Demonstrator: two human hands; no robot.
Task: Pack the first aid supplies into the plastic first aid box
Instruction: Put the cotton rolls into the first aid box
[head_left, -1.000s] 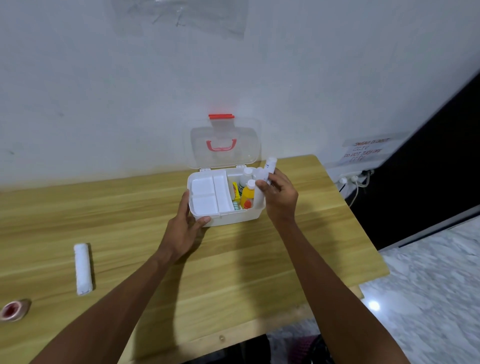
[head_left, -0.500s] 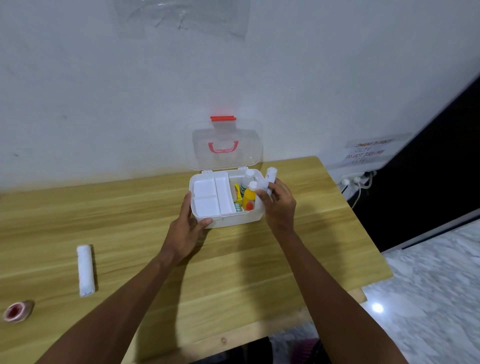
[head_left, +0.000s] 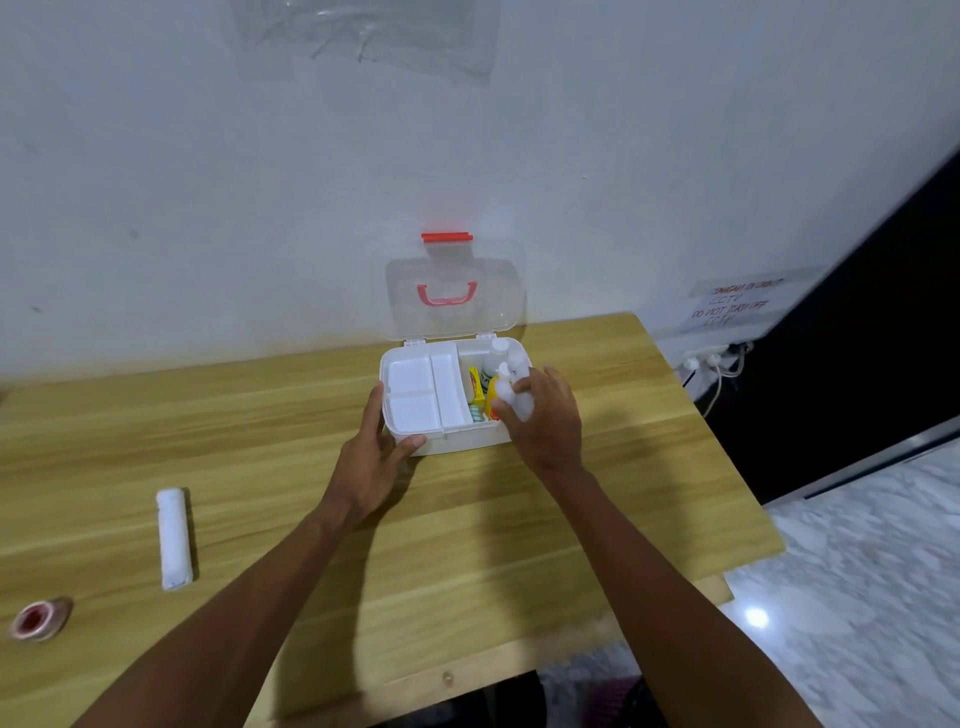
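Left hand (head_left: 376, 457) grips front-left corner of white plastic first aid box (head_left: 467, 441); right hand (head_left: 545, 421) pinches small white plastic bottle (head_left: 511, 405) over box's right compartment; white gauze roll (head_left: 174, 538) well left of left hand

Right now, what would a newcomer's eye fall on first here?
The white plastic first aid box stands at the far middle of the light wooden table, its clear lid with a red handle standing open before the wall. The right hand holds a small white bottle at the box's right compartment, while the left hand holds its front-left corner. A white rolled bandage lies on the table's left.
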